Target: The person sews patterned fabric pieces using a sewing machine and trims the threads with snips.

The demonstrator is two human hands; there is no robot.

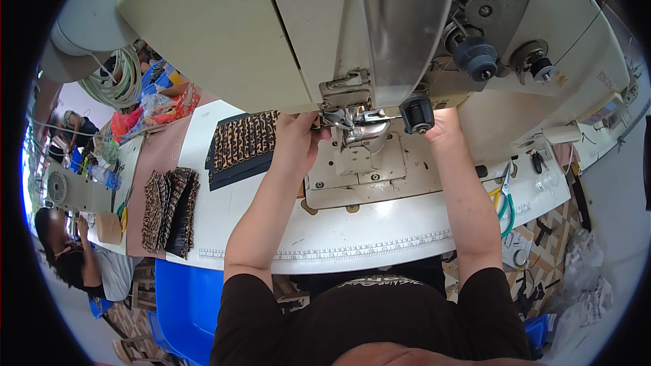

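At the left of the sewing machine's presser foot [366, 119], my left hand [298, 139] is closed, its fingers bent in by the needle area. Whatever lies between those fingertips is hidden. Just left of that hand, leopard-print fabric pieces [244, 141] with rows of ridges lie over dark fabric [234, 173] on the white table. My right hand [444, 127] reaches in on the other side of the foot. A dark round machine part [416, 114] and the machine head cover its fingers, so their pose cannot be told.
Another stack of leopard-print and black pieces [169, 211] lies at the table's left end. Scissors [504, 196] with yellow and green handles rest at the right. A ruler strip [339, 252] follows the front edge. A blue bin [186, 305] stands below. Another person [78, 254] sits far left.
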